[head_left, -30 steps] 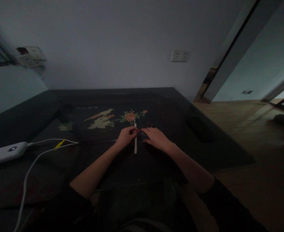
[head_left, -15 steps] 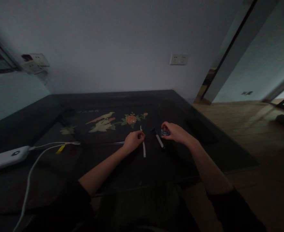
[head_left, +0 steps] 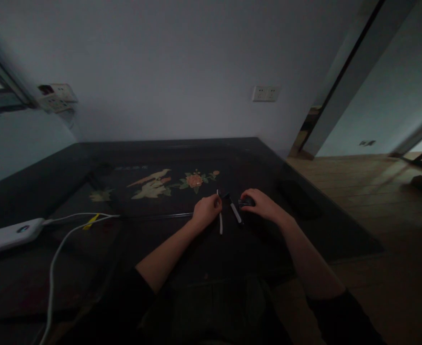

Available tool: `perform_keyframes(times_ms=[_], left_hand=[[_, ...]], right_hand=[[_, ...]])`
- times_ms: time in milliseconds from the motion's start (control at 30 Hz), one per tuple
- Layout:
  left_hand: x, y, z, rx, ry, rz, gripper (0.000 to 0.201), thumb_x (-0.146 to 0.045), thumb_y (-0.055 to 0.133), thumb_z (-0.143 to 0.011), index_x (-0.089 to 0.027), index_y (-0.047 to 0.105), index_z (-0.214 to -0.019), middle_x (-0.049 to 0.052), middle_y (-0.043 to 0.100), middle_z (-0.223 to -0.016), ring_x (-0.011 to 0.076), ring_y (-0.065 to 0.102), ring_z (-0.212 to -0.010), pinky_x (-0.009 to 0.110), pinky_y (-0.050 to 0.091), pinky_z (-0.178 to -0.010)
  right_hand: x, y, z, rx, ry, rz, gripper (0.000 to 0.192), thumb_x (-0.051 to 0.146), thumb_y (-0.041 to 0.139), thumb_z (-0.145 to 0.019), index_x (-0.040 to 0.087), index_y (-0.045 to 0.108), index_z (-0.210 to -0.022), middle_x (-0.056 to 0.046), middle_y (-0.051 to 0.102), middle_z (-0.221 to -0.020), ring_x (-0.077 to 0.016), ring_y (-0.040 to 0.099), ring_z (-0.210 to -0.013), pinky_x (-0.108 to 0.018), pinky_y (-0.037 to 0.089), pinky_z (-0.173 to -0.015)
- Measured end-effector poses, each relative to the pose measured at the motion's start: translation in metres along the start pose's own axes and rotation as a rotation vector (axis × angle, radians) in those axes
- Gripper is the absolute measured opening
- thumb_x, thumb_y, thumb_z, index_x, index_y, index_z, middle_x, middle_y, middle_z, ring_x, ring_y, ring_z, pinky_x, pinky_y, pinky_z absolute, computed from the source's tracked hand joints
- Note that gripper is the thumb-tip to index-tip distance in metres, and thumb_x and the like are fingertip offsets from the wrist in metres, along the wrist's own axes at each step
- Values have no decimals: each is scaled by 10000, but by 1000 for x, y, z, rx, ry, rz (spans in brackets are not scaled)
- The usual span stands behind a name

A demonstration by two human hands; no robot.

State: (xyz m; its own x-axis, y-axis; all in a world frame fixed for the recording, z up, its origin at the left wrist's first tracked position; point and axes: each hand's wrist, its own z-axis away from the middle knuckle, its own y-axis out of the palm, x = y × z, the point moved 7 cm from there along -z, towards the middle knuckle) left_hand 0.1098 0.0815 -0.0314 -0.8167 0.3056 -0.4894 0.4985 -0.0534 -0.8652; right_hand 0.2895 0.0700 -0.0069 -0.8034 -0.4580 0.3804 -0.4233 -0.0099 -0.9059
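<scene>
The left hand (head_left: 205, 211) pinches a thin white stick (head_left: 220, 221) on the dark table (head_left: 160, 249). At three o'clock, the right hand (head_left: 260, 203) covers a small dark object (head_left: 245, 202). The stick may slip, because the pinch is light.

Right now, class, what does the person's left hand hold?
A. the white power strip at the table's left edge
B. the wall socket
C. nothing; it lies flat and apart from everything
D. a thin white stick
D: the left hand pinches a thin white stick on the dark table, while the power strip lies far to its left.
</scene>
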Motion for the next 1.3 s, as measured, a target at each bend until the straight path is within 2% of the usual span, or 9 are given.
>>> perform_keyframes(times_ms=[100, 200, 333, 500, 900, 1033, 1100, 1200, 1300], left_hand=[[0, 0, 3, -3, 12, -46, 183, -300, 489, -880, -234, 628, -979, 39, 716, -884, 180, 667, -801, 257, 452, -694], [0, 0, 5, -13, 16, -79, 203, -307, 472, -892, -231, 596, -1034, 41, 714, -883, 185, 672, -797, 261, 453, -696], [-2, 2, 6, 2, 31, -114, 213, -284, 467, -893, -233, 568, -1073, 44, 714, -907, 186, 677, -821, 265, 457, -721], [-5, 2, 4, 0, 11, -149, 205, -285, 472, -887, -244, 568, -1064, 40, 716, -913, 196, 678, -848, 271, 460, -731], [-13, 2, 2, -16, -1, -121, 210, -273, 490, -871, -257, 608, -1043, 49, 720, -928, 208, 679, -870, 281, 466, -751], [-13, 4, 1, -6, 0, -112, 215, -278, 480, -880, -259, 614, -1047, 49, 722, -923, 211, 679, -872, 287, 468, -757], [-13, 5, 1, 1, 5, -107, 221, -260, 474, -882, -265, 613, -1054, 43, 722, -925, 205, 676, -874, 287, 464, -773], [-14, 5, 3, 0, 21, -98, 216, -283, 462, -899, -263, 609, -1057, 40, 717, -925, 198, 670, -874, 287, 459, -782], [-16, 1, 5, -7, 76, -71, 214, -297, 465, -902, -247, 607, -1054, 40, 702, -931, 193, 656, -878, 288, 459, -787]], right_hand=[[18, -4, -5, -124, 35, 155, 181, 354, 615, -883, 178, 648, -903, -80, 643, -985, -225, 554, -991, -337, 426, -872], [36, 8, -9, -96, 111, 368, 295, 449, 569, -898, 175, 677, -879, -108, 646, -1000, -263, 548, -984, -361, 427, -796], [48, 19, -9, -92, 183, 523, 324, 454, 544, -909, 169, 698, -916, -132, 653, -1052, -290, 534, -1039, -392, 410, -804], [47, 27, -9, -45, 235, 552, 313, 359, 499, -927, 136, 712, -982, -158, 657, -1084, -294, 521, -1077, -403, 396, -834], [39, 32, -17, -60, 228, 474, 314, 385, 495, -913, 181, 722, -839, -169, 670, -990, -300, 550, -997, -412, 420, -782], [17, 17, -14, -91, 260, 336, 320, 478, 548, -888, 194, 668, -803, -117, 653, -891, -265, 570, -901, -369, 425, -742], [-3, 7, -10, -115, 268, 204, 302, 488, 635, -829, 197, 661, -903, -87, 635, -885, -240, 569, -854, -345, 431, -729], [-28, 2, -4, -77, 218, 53, 473, 412, 778, -707, 201, 643, -1107, -70, 611, -945, -227, 558, -896, -345, 441, -797], [-40, 7, 0, -23, 188, 19, 524, 344, 830, -639, 193, 666, -1113, -82, 583, -1002, -236, 537, -964, -366, 428, -870]])
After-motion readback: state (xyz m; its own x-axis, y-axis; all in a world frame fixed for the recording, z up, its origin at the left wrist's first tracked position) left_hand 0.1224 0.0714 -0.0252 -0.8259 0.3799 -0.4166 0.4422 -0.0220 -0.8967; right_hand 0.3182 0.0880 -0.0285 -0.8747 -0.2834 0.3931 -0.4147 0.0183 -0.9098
